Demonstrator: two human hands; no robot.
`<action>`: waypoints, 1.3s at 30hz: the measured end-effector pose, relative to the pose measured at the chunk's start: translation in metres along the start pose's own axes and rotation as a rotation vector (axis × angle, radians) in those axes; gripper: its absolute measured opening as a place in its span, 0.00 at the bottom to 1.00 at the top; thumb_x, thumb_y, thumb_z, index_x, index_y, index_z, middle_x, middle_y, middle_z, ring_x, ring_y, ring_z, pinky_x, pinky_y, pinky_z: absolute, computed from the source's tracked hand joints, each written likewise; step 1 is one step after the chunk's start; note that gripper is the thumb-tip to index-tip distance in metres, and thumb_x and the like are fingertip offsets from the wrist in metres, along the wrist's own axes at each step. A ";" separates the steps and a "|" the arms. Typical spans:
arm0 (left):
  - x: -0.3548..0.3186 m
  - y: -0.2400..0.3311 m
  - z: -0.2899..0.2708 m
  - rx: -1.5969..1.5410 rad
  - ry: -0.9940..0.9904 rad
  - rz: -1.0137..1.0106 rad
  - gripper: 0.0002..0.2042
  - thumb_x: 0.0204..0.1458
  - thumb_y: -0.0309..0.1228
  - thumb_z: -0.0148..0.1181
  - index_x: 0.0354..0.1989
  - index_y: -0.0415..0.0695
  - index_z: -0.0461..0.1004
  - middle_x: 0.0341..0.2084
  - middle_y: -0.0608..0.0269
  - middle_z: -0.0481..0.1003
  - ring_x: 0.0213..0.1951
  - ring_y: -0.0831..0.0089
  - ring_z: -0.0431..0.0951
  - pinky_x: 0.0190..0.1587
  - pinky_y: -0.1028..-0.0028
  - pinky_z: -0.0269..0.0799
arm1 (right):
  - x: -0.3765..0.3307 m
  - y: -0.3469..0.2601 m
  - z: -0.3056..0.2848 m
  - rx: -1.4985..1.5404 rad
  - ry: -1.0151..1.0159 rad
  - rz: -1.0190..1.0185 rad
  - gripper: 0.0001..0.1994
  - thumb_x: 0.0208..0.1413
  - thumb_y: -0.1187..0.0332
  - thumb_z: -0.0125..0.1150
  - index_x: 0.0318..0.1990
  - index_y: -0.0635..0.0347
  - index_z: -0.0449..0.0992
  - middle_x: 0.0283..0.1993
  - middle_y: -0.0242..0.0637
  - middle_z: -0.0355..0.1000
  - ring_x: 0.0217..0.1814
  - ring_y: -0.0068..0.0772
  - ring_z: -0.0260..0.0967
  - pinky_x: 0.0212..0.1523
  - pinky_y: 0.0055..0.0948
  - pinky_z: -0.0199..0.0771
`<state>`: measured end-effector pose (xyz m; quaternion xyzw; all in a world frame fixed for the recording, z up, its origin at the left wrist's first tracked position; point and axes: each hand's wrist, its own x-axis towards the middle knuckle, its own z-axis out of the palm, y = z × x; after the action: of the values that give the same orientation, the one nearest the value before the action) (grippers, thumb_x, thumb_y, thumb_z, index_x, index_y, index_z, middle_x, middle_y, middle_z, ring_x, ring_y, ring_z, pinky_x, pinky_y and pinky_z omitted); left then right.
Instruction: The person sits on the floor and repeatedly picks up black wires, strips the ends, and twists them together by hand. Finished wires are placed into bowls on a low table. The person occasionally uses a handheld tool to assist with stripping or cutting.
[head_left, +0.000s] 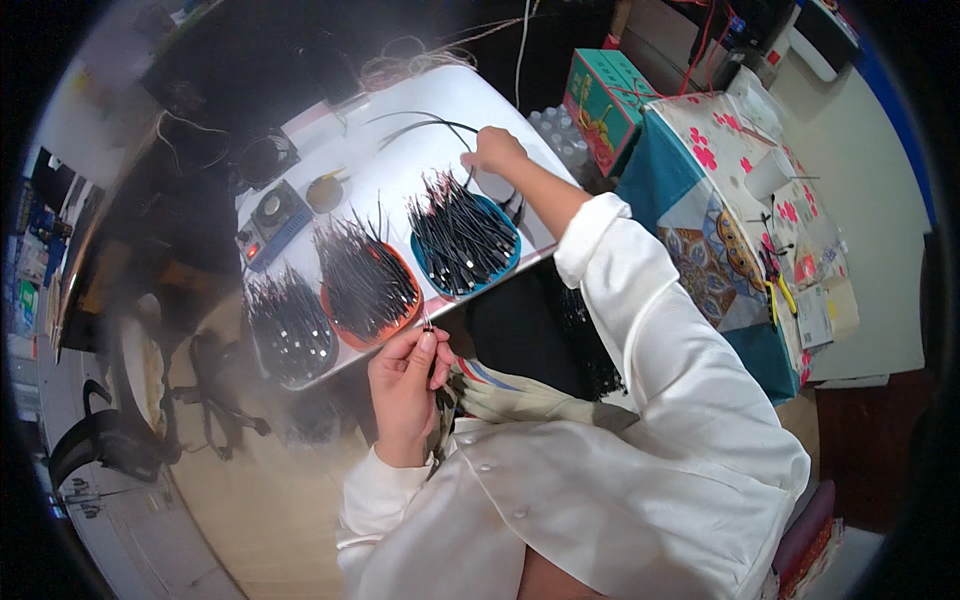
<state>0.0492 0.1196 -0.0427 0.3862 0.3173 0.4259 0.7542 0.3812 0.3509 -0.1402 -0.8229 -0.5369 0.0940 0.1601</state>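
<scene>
My left hand (404, 385) is closed near my body, pinching a short black cable (428, 326) whose thin bare wire ends stick up past the fingertips. At the table's far right, my right hand (498, 152) is closed on a thin black cable (425, 122) that arcs away to the left. Between the hands stand a blue basket (468, 292) and an orange basket (415, 312), both heaped with short black cables with pale metal plugs. Further left, a dark tray (300, 383) holds a similar heap. All three rest on the white table (400, 155).
A blue-grey box with a dial and a red light (273, 226) sits at the table's left, beside a small round tin (325, 193). To the right are a green carton (604, 105) and a cloth-covered table (690, 200) bearing yellow-handled pliers (778, 290) and a white cup (768, 174).
</scene>
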 end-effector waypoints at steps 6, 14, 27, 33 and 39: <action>0.000 0.009 -0.009 -0.070 0.055 0.051 0.09 0.64 0.27 0.53 0.41 0.33 0.75 0.27 0.59 0.76 0.23 0.81 0.66 0.26 0.82 0.60 | -0.003 -0.044 -0.041 0.152 0.080 0.078 0.15 0.44 0.60 0.68 0.34 0.62 0.81 0.39 0.48 0.79 0.40 0.49 0.78 0.42 0.41 0.78; 0.018 0.039 -0.003 -0.195 0.065 0.144 0.11 0.68 0.33 0.47 0.44 0.37 0.69 0.52 0.41 0.74 0.53 0.49 0.77 0.52 0.59 0.79 | -0.210 -0.089 -0.143 0.348 0.223 -0.692 0.10 0.56 0.64 0.64 0.32 0.60 0.72 0.28 0.40 0.70 0.29 0.43 0.71 0.29 0.37 0.68; -0.040 0.077 -0.006 0.011 0.030 0.334 0.08 0.67 0.30 0.48 0.39 0.40 0.71 0.35 0.52 0.78 0.15 0.85 0.58 0.18 0.85 0.49 | -0.383 -0.085 -0.060 0.545 -0.435 -0.794 0.09 0.53 0.66 0.67 0.35 0.61 0.74 0.31 0.37 0.72 0.33 0.35 0.74 0.35 0.32 0.74; -0.082 0.064 -0.005 0.032 -0.022 0.336 0.08 0.65 0.28 0.50 0.39 0.35 0.72 0.35 0.45 0.79 0.17 0.84 0.61 0.21 0.85 0.56 | -0.327 -0.083 -0.104 1.347 -0.530 -0.255 0.08 0.62 0.68 0.60 0.45 0.61 0.76 0.36 0.27 0.74 0.33 0.13 0.68 0.32 0.14 0.66; -0.088 0.058 -0.004 0.096 -0.081 0.284 0.09 0.65 0.28 0.52 0.40 0.33 0.72 0.36 0.45 0.79 0.19 0.83 0.63 0.21 0.84 0.57 | -0.322 -0.100 -0.128 1.697 -0.682 -0.265 0.09 0.61 0.69 0.62 0.45 0.64 0.76 0.35 0.30 0.74 0.32 0.15 0.68 0.31 0.13 0.66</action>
<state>-0.0158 0.0622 0.0177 0.4797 0.2488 0.4967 0.6791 0.2069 0.0732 0.0100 -0.2896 -0.3960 0.6743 0.5520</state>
